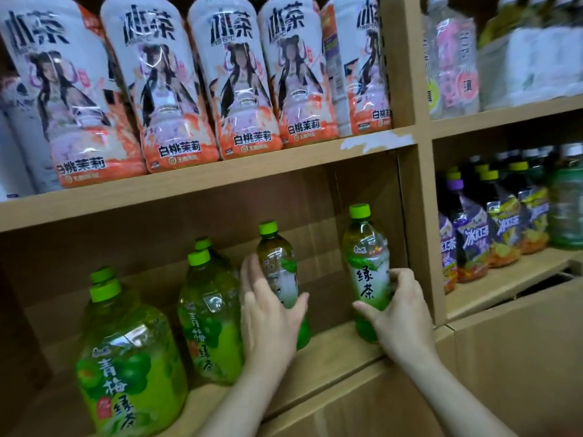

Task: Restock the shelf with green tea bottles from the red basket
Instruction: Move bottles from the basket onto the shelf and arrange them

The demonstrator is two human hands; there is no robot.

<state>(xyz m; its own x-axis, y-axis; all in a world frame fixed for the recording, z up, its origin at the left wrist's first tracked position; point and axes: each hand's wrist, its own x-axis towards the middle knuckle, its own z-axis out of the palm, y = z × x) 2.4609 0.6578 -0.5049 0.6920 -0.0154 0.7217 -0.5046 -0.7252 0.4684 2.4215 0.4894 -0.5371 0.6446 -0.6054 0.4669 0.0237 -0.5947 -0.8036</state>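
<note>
Right hand (pixel 400 313): fingers and thumb curled round the lower label of the right green tea bottle (pixel 367 266), gripping it from the right side. The bottle is upright, or very nearly so. Its base is at the front of the lower shelf (pixel 340 345), close to the compartment's right wall.

Left hand (pixel 268 313): open, fingers straight and blurred. The fingers lie to the left of the left green tea bottle (pixel 277 266) and the thumb reaches across its front on the right. Cannot tell whether the palm touches the bottle. This bottle is upright on the same shelf, left of the first and apart from it.

Both bottles: light green caps, yellow-green liquid, white and green labels.

Writing:
- Right green tea bottle: 绿茶 in black, read top to bottom. A small logo above it is too small to read.
- Left green tea bottle: label turned away and partly hidden by the hand; not legible.
- Large green bottles (pixel 132 367), just left of the left hand: 青梅绿茶, vertical.
- White-and-orange bottles (pixel 239 89), shelf above: 白桃茉莉 along the bottom, with large black characters ending in 茶 at the top.
- Purple-labelled bottles (pixel 473 244), next compartment to the right: 冰红 legible, the rest blurred.
</note>
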